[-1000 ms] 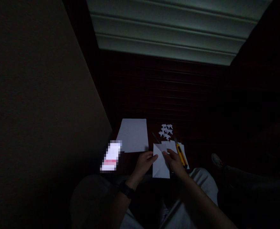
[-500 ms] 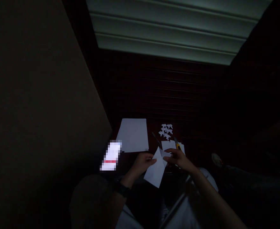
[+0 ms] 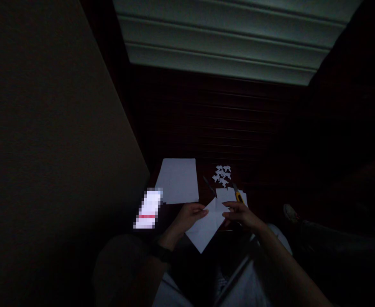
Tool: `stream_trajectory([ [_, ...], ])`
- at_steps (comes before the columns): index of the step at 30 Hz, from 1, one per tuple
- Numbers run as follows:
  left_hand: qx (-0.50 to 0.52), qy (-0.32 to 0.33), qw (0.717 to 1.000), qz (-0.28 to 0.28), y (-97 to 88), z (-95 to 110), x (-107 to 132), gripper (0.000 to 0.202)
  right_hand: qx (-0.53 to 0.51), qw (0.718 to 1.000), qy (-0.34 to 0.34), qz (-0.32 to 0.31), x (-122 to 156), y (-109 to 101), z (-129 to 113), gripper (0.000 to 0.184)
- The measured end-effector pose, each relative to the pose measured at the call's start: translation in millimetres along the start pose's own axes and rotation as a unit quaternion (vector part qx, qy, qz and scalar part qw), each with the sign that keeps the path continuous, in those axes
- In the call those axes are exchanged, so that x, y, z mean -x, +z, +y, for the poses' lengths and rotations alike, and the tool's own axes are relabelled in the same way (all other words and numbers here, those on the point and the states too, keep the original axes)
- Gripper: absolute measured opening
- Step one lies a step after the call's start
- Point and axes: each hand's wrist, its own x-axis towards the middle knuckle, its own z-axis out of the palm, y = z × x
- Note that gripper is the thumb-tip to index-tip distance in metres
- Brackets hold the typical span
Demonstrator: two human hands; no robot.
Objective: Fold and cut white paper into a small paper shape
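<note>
Paper (image 3: 206,226) tilted further, L hand (image 3: 187,215), R hand (image 3: 240,213) gripping

No readable text, held paper (image 3: 206,226) blank, glowing screen (image 3: 149,209) blurred

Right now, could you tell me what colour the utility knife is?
The knife is yellow, in the head view.

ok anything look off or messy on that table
Only small things: a loose heap of white paper scraps lies past the yellow utility knife, whose blade I can't make out. The creased paper is held tilted between the left hand and right hand.
</note>
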Motion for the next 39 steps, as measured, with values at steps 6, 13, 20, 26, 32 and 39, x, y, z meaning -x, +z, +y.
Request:
stream_trajectory([
  [6, -0.001, 0.004, 1.000, -0.019, 0.4, -2.4, 1.6, 0.036, 0.005, 1.000, 0.008, 0.026, -1.2, -4.0, 5.7, 0.033],
  [13, 0.018, 0.020, 0.998, -0.048, -2.1, -2.3, 1.8, 0.037, -0.006, 0.998, -0.022, 0.066, -2.7, -7.2, 6.5, 0.022],
  [20, -0.003, 0.029, 0.999, -0.017, -4.3, -3.1, 2.9, 0.029, 0.039, 0.995, -0.038, 0.088, -4.3, -9.8, 8.7, 0.020],
  [26, -0.021, 0.028, 0.999, -0.016, 0.8, 6.6, 5.3, 0.028, 0.213, 0.970, -0.083, 0.087, -2.7, -3.5, 1.5, 0.017],
  [32, -0.069, -0.004, 0.997, -0.046, 12.7, -6.1, -4.4, 0.040, 0.247, 0.960, -0.118, 0.065, -2.2, 10.7, -4.9, 0.016],
  [39, -0.048, 0.017, 0.998, -0.025, 14.4, -8.7, -4.2, 0.031, 0.093, 0.985, -0.090, 0.114, -10.5, 16.1, -2.9, 0.026],
])
